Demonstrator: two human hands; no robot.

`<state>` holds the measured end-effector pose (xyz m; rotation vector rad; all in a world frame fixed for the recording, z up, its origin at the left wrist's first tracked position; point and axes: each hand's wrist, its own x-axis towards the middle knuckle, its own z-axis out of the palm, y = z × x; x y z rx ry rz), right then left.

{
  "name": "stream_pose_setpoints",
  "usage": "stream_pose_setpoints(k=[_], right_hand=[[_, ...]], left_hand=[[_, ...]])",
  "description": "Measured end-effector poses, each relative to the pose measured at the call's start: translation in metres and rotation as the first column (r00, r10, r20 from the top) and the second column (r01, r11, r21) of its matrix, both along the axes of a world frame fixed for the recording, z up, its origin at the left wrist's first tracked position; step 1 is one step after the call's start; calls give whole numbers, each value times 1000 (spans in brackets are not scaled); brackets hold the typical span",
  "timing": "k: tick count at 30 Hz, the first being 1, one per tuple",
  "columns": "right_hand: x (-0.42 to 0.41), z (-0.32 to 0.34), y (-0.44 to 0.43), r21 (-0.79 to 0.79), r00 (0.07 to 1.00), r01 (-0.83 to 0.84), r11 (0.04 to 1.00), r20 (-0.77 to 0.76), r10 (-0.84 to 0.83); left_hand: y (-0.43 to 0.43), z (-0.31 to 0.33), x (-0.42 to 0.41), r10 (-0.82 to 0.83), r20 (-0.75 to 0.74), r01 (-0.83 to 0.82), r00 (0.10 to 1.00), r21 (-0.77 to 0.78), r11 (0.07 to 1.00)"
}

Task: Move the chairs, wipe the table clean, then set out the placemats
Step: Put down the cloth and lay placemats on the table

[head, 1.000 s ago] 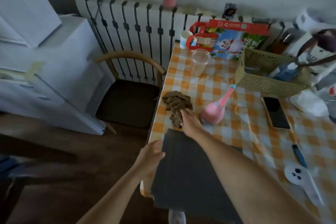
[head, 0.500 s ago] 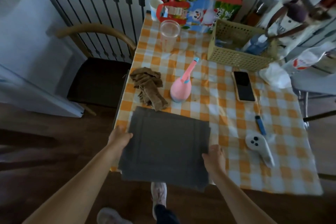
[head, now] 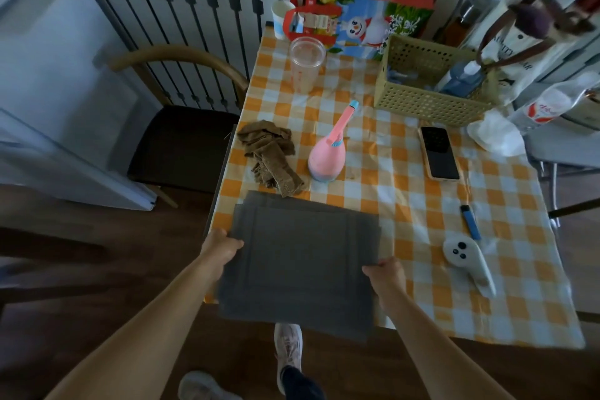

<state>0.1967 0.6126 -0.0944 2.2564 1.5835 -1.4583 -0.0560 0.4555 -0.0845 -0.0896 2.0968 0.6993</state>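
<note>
Placemats meet brown cloth, pink spray bottle just beyond.

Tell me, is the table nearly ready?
Not quite. The chair stands out beside the table, and the rag lies dropped beside the spray bottle, so wiping looks finished. The left hand and right hand grip the grey placemats at the near edge; none is laid out yet.

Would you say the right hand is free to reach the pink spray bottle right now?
Probably not at once: the right hand grips the grey placemats together with the left hand. The path to the pink spray bottle looks open once it lets go.
</note>
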Motion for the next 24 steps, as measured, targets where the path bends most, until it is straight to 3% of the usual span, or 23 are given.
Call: stream_pose_setpoints(k=[5,8,10,14,17,21,24], right_hand=[[2,-1,-2,-34,999,16,999,-39,-18],[4,0,-4,-87,996,58,995,-69,-64],[6,1,-6,-95,996,24,995,-78,-31],[3,5,-19,14,987,-112,994,-112,113],[-6,18,-29,195,960,-244,950,-90,265],[-49,47,-42,383,909,-353,854,-78,410],[-102,66,-54,402,873,-368,839,-161,460]], left_hand=[[-1,0,7,51,-1,-51,999,63,997],[-6,-1,9,96,92,-106,991,113,988],[-9,-4,12,36,146,-58,989,152,987],[-14,0,20,-105,18,98,994,230,968],[-30,10,15,-126,-78,142,989,241,960],[-67,34,-8,41,-138,7,990,328,945],[-99,64,-30,242,-134,-161,961,440,883]])
